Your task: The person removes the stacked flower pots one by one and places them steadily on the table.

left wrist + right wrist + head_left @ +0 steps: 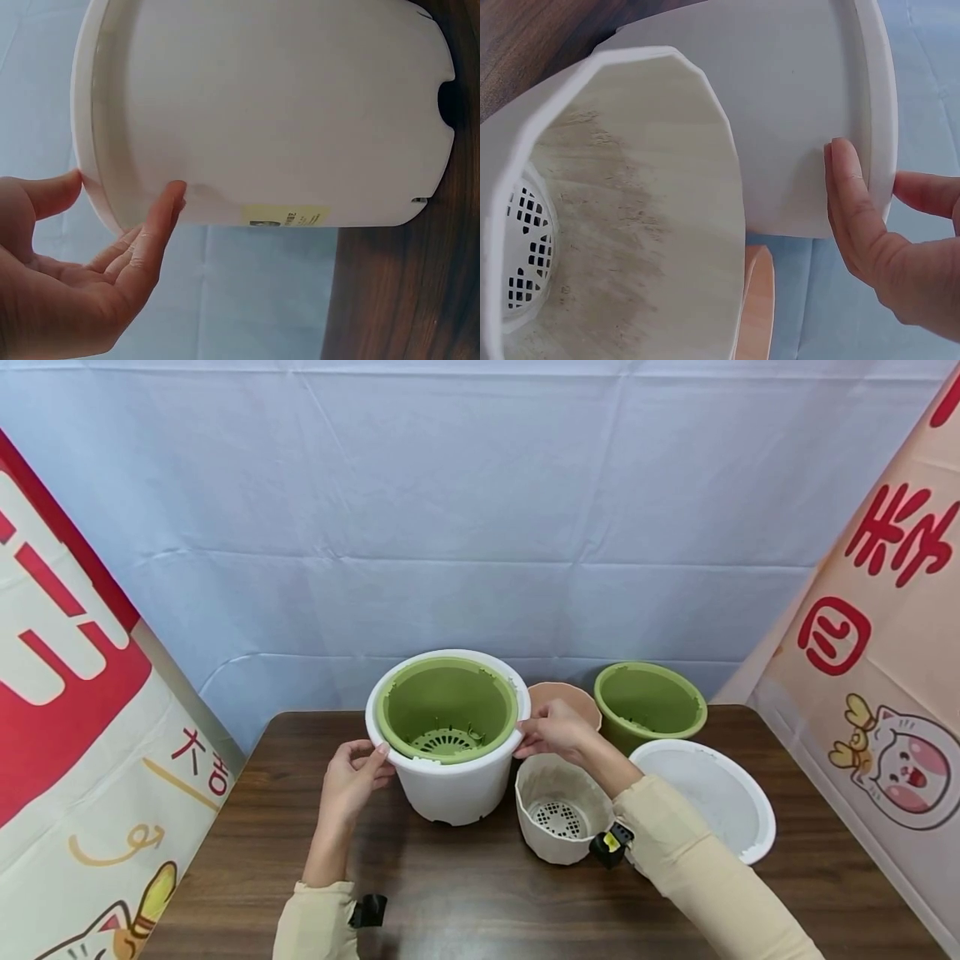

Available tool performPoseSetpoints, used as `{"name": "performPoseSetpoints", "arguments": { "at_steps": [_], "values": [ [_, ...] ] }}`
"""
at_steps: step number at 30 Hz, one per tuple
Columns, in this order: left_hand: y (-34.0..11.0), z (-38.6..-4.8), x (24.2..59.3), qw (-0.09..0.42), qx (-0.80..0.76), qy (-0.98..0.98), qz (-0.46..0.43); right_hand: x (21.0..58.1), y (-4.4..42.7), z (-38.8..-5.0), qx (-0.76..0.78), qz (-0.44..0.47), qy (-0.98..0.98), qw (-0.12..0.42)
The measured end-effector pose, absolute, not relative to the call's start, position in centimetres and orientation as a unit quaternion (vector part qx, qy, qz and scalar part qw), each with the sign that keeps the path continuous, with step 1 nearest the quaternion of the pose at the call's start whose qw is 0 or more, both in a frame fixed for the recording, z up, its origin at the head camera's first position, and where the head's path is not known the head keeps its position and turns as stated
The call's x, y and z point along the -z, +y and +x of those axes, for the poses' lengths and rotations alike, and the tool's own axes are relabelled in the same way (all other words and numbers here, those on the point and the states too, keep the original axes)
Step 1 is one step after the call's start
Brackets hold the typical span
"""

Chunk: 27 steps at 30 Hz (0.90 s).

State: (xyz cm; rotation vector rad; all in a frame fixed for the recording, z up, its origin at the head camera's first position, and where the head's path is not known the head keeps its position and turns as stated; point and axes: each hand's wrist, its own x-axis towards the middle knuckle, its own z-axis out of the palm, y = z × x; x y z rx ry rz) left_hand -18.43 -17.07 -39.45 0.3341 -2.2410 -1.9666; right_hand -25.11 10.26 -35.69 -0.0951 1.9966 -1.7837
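Observation:
A large white flowerpot [453,793] stands on the table with a green flowerpot [450,693] nested inside it; slots show in the green pot's floor. My left hand [356,777] holds the white pot's rim on the left, thumb on the rim and fingers against the outer wall, as the left wrist view shows. On the opposite side my right hand [553,730] pinches the same rim between thumb and fingers. Below that hand stands a cream faceted pot [637,202] with a grid of holes in its base and brown stains on its inner wall.
Behind the cream pot is a peach-coloured pot [566,696]. A second green pot [651,697] stands at the back right, and a white round piece [705,793] with a wide rim lies before it. The wooden table [450,902] ends at a pale blue cloth backdrop [465,527].

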Motion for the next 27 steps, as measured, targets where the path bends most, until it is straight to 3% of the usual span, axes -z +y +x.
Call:
{"name": "performPoseSetpoints", "arguments": {
  "at_steps": [27],
  "values": [
    [-18.7, -18.6, 36.4, 0.135, 0.517, -0.84, 0.1, 35.5, 10.2, -25.1, 0.645, -0.023, 0.728, 0.231]
  ]
}}
